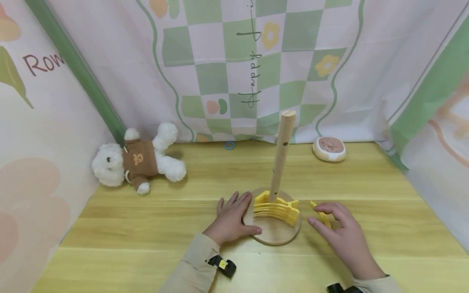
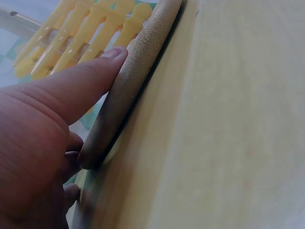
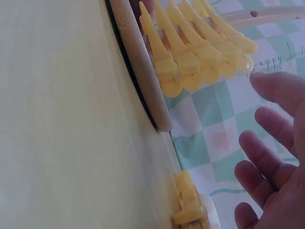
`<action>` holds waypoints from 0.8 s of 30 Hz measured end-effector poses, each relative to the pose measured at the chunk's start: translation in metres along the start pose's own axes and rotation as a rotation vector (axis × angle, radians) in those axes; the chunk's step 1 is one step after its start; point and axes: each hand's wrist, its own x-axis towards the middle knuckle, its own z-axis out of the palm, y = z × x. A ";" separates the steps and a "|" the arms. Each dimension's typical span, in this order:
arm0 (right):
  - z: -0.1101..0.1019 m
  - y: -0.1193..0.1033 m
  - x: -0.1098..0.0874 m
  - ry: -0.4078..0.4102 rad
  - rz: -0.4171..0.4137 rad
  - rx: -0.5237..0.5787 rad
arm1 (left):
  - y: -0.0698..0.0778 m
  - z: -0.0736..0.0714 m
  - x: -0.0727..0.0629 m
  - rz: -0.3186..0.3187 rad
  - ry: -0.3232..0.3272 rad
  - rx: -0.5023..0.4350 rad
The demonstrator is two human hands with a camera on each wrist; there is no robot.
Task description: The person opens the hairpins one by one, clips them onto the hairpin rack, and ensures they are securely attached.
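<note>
A round wooden base (image 1: 272, 238) carries an upright wooden post (image 1: 282, 156). Several curved yellow plastic pieces (image 1: 276, 211), each with a rounded end, are stacked low around the post. My left hand (image 1: 232, 221) rests spread at the base's left side, its thumb (image 2: 102, 64) lying on the rim and its other fingers straight along the edge. Right of the base, my right hand (image 1: 340, 232) hovers with fingers apart and nothing between them. Another yellow piece (image 3: 190, 202) lies on the table near that hand, partly hidden behind its fingers in the head view.
A white plush dog (image 1: 143, 158) in a brown top lies at the back left. A small blue ring (image 1: 229, 145) and a white rounded device (image 1: 329, 149) sit along the table's back edge. Printed fabric (image 1: 253, 81) hangs behind the wooden table (image 1: 146, 244).
</note>
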 end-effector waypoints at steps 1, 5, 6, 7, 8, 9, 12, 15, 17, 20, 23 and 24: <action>-0.001 0.001 -0.001 -0.003 0.009 -0.011 | 0.000 0.000 0.000 0.002 0.001 0.001; -0.004 0.003 -0.003 -0.008 0.038 -0.060 | -0.001 0.001 0.000 0.008 -0.001 0.002; -0.005 0.003 -0.003 -0.009 0.041 -0.074 | -0.002 0.001 0.000 0.009 -0.001 0.003; -0.005 0.004 -0.004 -0.010 0.046 -0.086 | -0.001 0.001 0.000 0.010 -0.002 0.002; -0.005 0.005 -0.005 -0.011 0.051 -0.096 | -0.001 0.001 0.000 0.010 -0.002 0.001; -0.006 0.006 -0.006 -0.014 0.057 -0.108 | -0.001 0.001 0.000 0.010 -0.002 0.000; -0.006 0.008 -0.008 -0.034 0.083 -0.134 | -0.001 0.001 0.000 0.010 -0.001 -0.001; -0.007 0.011 -0.009 -0.051 0.107 -0.159 | -0.002 0.001 0.000 0.008 0.001 -0.002; -0.008 0.013 -0.010 -0.050 0.124 -0.177 | -0.002 0.001 0.000 0.008 0.003 -0.002; -0.011 0.018 -0.011 -0.046 0.151 -0.204 | -0.002 0.001 0.000 0.007 0.003 0.001; -0.015 0.023 -0.013 -0.057 0.190 -0.221 | -0.002 0.001 0.001 0.006 0.003 0.004; -0.016 0.025 -0.014 -0.064 0.202 -0.223 | -0.002 0.001 0.001 0.005 0.002 0.003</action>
